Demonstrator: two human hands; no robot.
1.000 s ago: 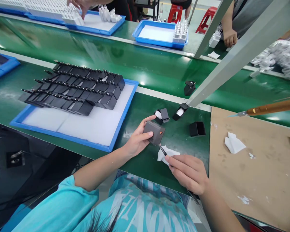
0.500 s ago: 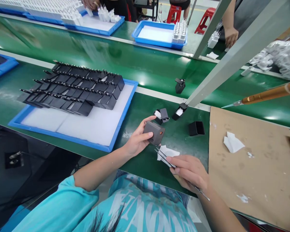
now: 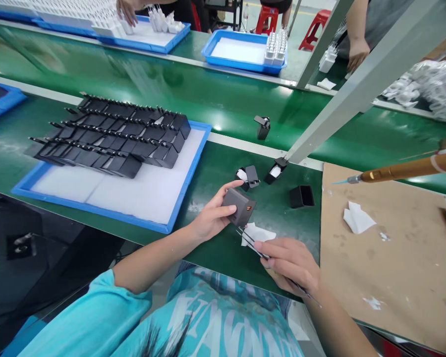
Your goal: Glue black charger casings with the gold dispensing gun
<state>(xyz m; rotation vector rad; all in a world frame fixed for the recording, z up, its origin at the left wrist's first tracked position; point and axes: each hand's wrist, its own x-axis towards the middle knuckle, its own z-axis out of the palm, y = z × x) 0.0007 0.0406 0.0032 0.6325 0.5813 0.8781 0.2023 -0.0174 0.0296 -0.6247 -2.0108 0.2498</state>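
Note:
My left hand [image 3: 211, 218] is closed around a small dark grey charger block [image 3: 238, 206] with orange ports facing right, held just above the green bench. My right hand [image 3: 292, 265] pinches thin black tweezers [image 3: 250, 241]; their tips point up-left, just below the block. A crumpled white paper scrap [image 3: 258, 234] lies under the tweezers. Beyond the block sit three loose black parts: a part with a white label [image 3: 248, 177], a second one [image 3: 275, 172] and an open black shell [image 3: 302, 196].
A blue tray [image 3: 188, 191] at left holds rows of black chargers [image 3: 107, 136] on white foam. One black part [image 3: 262, 127] stands on the conveyor belt. A cardboard sheet [image 3: 390, 253] and an orange-handled tool [image 3: 405, 170] are at right. Other people's hands work at far trays.
The black part on the conveyor has travelled left. My right hand shifted its grip, so the tweezers now lie longer and flatter under the block. The orange tool dipped slightly.

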